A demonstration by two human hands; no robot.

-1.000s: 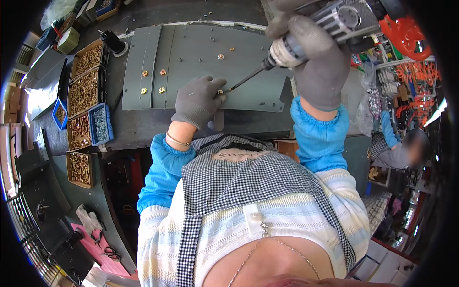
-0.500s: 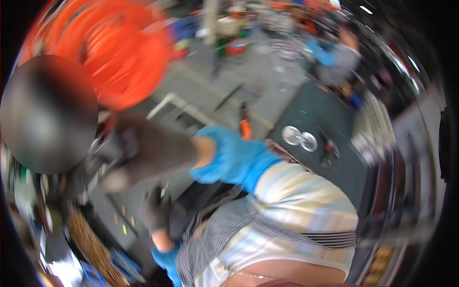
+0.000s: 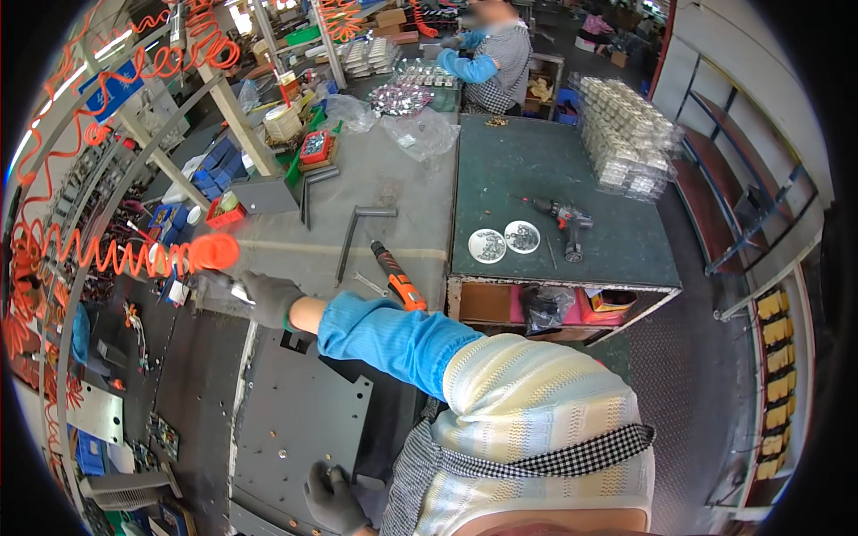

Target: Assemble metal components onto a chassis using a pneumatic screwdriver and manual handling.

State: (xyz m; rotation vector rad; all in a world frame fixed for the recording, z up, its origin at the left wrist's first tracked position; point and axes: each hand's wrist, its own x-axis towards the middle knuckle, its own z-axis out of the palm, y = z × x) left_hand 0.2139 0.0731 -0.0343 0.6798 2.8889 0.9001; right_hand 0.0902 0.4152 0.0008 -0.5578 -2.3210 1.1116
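My right hand [image 3: 273, 300], in a grey glove with a blue sleeve behind it, is closed round a slim silver-and-dark tool [image 3: 239, 291] at the left end of the bench. An orange coiled hose [image 3: 134, 256] ends close by; whether it joins the tool I cannot tell. Lower down, my left hand [image 3: 334, 500], also gloved, has its fingers curled at the edge of a dark grey metal panel [image 3: 304, 406]. A tiny bright piece shows at its fingertips, too small to name. Several small brass-coloured screws [image 3: 282, 454] stand or lie on the panel.
An orange-and-black power screwdriver [image 3: 399, 279] and a bent grey bracket [image 3: 357, 234] lie beyond my right arm. On the green table [image 3: 527, 170] are two white dishes [image 3: 487, 246] of small parts, a cordless drill [image 3: 565, 223] and stacked packs [image 3: 626, 138]. A co-worker [image 3: 500, 62] sits behind.
My view has swung and steadied. The coiled hose and a dark round shape, large and blurred before, no longer fill the left. My right arm stays stretched out; my left hand appears lower.
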